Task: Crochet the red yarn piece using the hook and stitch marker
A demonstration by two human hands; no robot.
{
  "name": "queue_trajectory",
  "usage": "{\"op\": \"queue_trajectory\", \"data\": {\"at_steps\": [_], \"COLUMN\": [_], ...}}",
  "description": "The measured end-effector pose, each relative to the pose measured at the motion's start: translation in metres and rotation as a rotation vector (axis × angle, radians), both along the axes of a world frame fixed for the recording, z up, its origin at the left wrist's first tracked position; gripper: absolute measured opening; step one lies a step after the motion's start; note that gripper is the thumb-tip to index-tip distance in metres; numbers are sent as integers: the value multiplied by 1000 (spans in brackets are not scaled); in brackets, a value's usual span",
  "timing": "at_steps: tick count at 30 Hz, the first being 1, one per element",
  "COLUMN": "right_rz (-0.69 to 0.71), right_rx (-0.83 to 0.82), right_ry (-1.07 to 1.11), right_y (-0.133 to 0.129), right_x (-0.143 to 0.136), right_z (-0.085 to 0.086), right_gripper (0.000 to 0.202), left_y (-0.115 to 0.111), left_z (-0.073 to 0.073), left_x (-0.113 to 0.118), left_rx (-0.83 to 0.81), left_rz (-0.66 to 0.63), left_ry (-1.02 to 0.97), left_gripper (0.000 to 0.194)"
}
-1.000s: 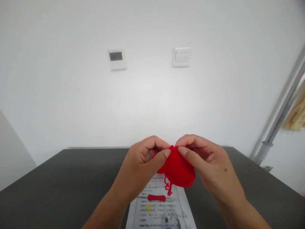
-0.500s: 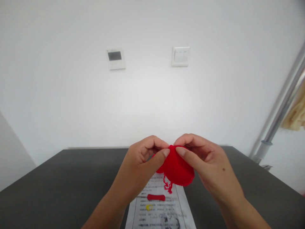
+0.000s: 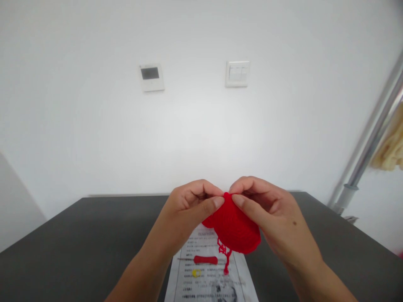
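A rounded red crochet piece hangs between my two hands above the table. My left hand pinches its upper edge between thumb and fingers. Close beside it, my right hand pinches the same edge, with a small bit of red showing between the thumbs. A kinked strand of red yarn dangles beneath the piece. Below lies a crochet hook with a red handle and a thin shaft pointing left. Near it rests a small yellow ring, perhaps a stitch marker. My fingers hide part of the edge.
A printed paper sheet lies on the dark table under the hook and ring. Behind the table rises a white wall with a thermostat panel and a light switch. A grey pipe runs along the right.
The red crochet piece hangs slightly lower and more spread out, and its yarn strand reaches further down. Both hands keep their pinch in nearly the same place.
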State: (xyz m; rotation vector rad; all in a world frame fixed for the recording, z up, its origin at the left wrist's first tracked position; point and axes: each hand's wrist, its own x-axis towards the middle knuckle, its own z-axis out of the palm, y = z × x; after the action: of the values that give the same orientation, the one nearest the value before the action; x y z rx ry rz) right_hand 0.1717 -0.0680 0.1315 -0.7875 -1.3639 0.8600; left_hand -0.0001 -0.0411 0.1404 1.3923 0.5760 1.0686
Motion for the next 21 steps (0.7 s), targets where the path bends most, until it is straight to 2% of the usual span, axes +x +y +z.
{"op": "queue_trajectory", "data": {"at_steps": [7, 15, 21], "right_rz": [-7, -2, -34], "right_rx": [-39, -11, 10], "right_ry": [-2, -19, -36], "right_y": [-1, 0, -1], "right_x": [-1, 1, -1], "right_z": [1, -2, -2], "right_gripper": [9, 10, 9], "left_y": [-5, -3, -5], "left_z": [4, 4, 5], "left_x": [3, 4, 5], "left_rx": [25, 56, 170], "left_rz": [51, 46, 115], "left_ry": [50, 67, 87], "left_gripper": [11, 11, 11]}}
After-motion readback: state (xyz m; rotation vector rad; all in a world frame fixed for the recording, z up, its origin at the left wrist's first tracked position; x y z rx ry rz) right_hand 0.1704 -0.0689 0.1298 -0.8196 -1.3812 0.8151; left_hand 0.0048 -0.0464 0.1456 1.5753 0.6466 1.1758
